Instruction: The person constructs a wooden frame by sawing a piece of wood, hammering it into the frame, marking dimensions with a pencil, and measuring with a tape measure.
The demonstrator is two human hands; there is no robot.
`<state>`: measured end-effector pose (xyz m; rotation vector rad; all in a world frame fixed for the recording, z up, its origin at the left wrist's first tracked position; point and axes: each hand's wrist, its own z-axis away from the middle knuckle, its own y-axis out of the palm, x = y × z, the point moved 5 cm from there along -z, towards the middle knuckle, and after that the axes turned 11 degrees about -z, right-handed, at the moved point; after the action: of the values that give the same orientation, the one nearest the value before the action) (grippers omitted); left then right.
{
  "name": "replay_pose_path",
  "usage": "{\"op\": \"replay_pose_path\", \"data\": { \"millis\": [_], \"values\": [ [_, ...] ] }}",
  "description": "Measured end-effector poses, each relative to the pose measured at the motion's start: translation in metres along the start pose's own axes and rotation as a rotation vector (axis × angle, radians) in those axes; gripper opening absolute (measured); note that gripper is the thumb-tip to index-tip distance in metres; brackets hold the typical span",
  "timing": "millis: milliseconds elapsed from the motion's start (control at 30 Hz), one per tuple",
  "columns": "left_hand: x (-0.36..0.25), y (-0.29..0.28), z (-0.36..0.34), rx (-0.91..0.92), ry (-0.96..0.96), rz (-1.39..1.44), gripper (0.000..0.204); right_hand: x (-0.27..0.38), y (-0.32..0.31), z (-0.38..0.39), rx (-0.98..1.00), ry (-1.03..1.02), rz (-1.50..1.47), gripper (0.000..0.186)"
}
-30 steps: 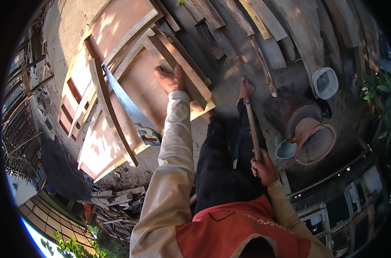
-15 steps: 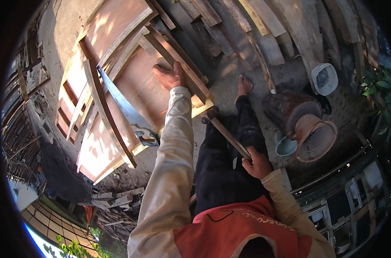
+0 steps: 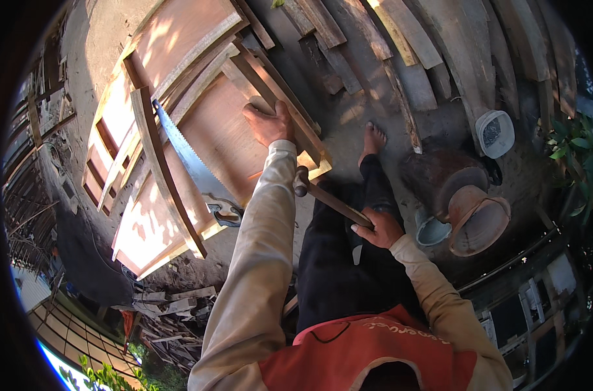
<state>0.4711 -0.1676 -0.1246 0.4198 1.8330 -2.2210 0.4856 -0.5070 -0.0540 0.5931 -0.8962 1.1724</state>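
My left hand [image 3: 270, 122] is closed round a wooden strip [image 3: 304, 138] at the edge of a framed plywood panel [image 3: 205, 130]. My right hand [image 3: 379, 228] grips a hammer [image 3: 339, 206] by its wooden handle, the head near the panel's close corner. On the panel lies a handsaw [image 3: 191, 160], its blade pointing away and its dark handle toward me. A long loose wooden batten [image 3: 163, 176] rests across the panel left of the saw. The underside of the left hand's grip is hidden.
Several boards [image 3: 433, 52] lie on the ground at the far right. To the right stand a clay pot [image 3: 477, 219], a pale bowl [image 3: 432, 228] and a white plastic container [image 3: 495, 133]. A pile of wood scraps [image 3: 179, 313] lies at the lower left. My bare foot [image 3: 373, 138] is beside the panel.
My right hand has moved up and a little left with the hammer, whose handle now lies flatter. The left hand keeps its grip on the wooden strip; the view has shifted slightly.
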Motion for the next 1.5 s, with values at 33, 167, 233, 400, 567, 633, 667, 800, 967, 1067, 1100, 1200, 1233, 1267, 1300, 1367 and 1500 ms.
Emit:
{"op": "replay_pose_path", "data": {
  "millis": [33, 167, 233, 400, 567, 633, 667, 800, 967, 1067, 1100, 1200, 1233, 1267, 1300, 1367, 1500],
  "values": [
    [0.005, -0.001, 0.003, -0.010, -0.002, 0.000, 0.061, 0.011, 0.001, -0.002, 0.006, -0.009, 0.000, 0.037],
    [0.014, -0.006, 0.003, -0.026, -0.021, -0.033, 0.059, 0.068, -0.005, -0.042, -0.065, -0.016, -0.184, 0.041],
    [0.013, -0.002, -0.002, 0.066, 0.061, 0.093, 0.058, 0.100, -0.012, -0.090, -0.032, -0.150, -0.178, 0.045],
    [-0.007, 0.006, -0.001, 0.024, -0.052, -0.006, 0.039, 0.107, -0.039, -0.213, -0.003, 0.057, 0.309, 0.059],
    [0.033, 0.025, -0.020, 0.114, -0.288, 0.777, 0.047, 0.142, -0.022, -0.211, 0.062, -0.148, 0.107, 0.056],
    [0.017, 0.028, -0.014, 0.088, -0.043, 0.124, 0.049, 0.106, -0.032, -0.223, -0.001, -0.042, 0.237, 0.056],
    [0.022, 0.029, -0.015, 0.087, -0.049, 0.119, 0.049, 0.102, -0.028, -0.232, 0.014, 0.043, 0.225, 0.056],
    [0.042, 0.037, -0.018, 0.146, -0.206, 0.584, 0.049, 0.109, -0.011, -0.226, 0.037, -0.090, 0.218, 0.056],
    [0.027, 0.037, -0.017, 0.167, -0.155, 0.143, 0.046, 0.088, -0.010, -0.246, 0.028, 0.055, 0.224, 0.055],
    [0.024, 0.044, -0.026, 0.244, -0.336, 0.668, 0.047, 0.111, -0.008, -0.247, 0.046, -0.057, 0.205, 0.056],
    [0.019, 0.039, -0.034, 0.163, -0.221, 0.431, 0.047, 0.118, -0.012, -0.248, 0.026, -0.122, 0.228, 0.055],
    [0.022, 0.038, -0.041, 0.122, -0.128, 0.225, 0.048, 0.107, -0.016, -0.275, 0.021, 0.062, 0.288, 0.055],
    [0.028, 0.044, -0.040, 0.160, -0.154, 0.251, 0.049, 0.107, -0.009, -0.265, 0.050, 0.032, 0.234, 0.055],
    [0.032, 0.047, -0.041, 0.188, -0.181, 0.454, 0.051, 0.112, -0.006, -0.259, 0.045, -0.026, 0.243, 0.055],
    [0.036, 0.049, -0.043, 0.190, -0.188, 0.445, 0.051, 0.116, -0.005, -0.253, 0.040, -0.084, 0.252, 0.056],
    [0.027, 0.049, -0.040, 0.161, -0.134, 0.168, 0.050, 0.092, -0.009, -0.256, -0.004, -0.025, 0.233, 0.055],
    [0.029, 0.031, -0.026, 0.251, -0.164, 0.119, 0.047, 0.084, 0.005, -0.219, -0.051, 0.039, 0.100, 0.057]
  ]
}}
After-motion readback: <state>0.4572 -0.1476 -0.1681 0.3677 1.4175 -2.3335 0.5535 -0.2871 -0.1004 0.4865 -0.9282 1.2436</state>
